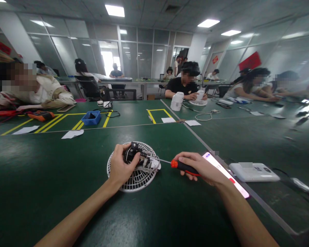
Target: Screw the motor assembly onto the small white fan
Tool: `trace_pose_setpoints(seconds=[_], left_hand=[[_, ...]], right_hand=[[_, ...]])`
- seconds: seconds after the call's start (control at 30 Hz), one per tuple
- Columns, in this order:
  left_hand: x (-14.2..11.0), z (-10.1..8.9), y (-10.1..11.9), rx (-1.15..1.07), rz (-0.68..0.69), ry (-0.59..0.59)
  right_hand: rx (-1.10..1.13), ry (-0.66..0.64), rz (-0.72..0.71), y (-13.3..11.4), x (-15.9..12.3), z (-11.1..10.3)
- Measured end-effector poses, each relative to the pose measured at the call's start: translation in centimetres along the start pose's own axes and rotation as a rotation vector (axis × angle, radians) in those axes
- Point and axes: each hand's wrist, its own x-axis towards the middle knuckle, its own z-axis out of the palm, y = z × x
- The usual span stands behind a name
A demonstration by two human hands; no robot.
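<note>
A round white fan grille [137, 186] lies on the green table in front of me, with a black motor assembly [133, 151] and bundled pale wires [143, 168] on top of it. My left hand [122, 166] grips the motor assembly from the left, thumb along its near side. In my right hand [193, 164] is a screwdriver [181, 166] with a black and red handle. Its metal shaft points left and reaches the assembly's right side. Whether the tip sits in a screw is too small to tell.
Right of my right hand lies a lit phone [225, 175], and beyond it a white power bank [254, 172] with a cable. Farther off are a blue bin [91, 118], paper slips [72, 133] and a white fan housing [177, 101]. A co-worker [180, 85] sits across the table.
</note>
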Motion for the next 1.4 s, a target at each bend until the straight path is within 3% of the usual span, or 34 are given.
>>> trace_pose_setpoints(seconds=[0.5,0.67,0.93,1.4], left_hand=[[0.02,-0.07,0.06,-0.006,0.012,-0.003],[-0.07,0.02,-0.05,-0.013,0.007,-0.007],[-0.14,0.07,-0.05,-0.014,-0.002,0.007],[-0.05,0.01,-0.07,-0.009,0.016,0.008]], right_hand=[[-0.006,0.109,-0.113,0.06,0.08,-0.78],[0.016,0.085,-0.169,0.07,0.06,-0.68],[0.034,-0.088,0.026,-0.03,-0.38,-0.17],[-0.010,0.017,-0.105,-0.27,-0.34,-0.73]])
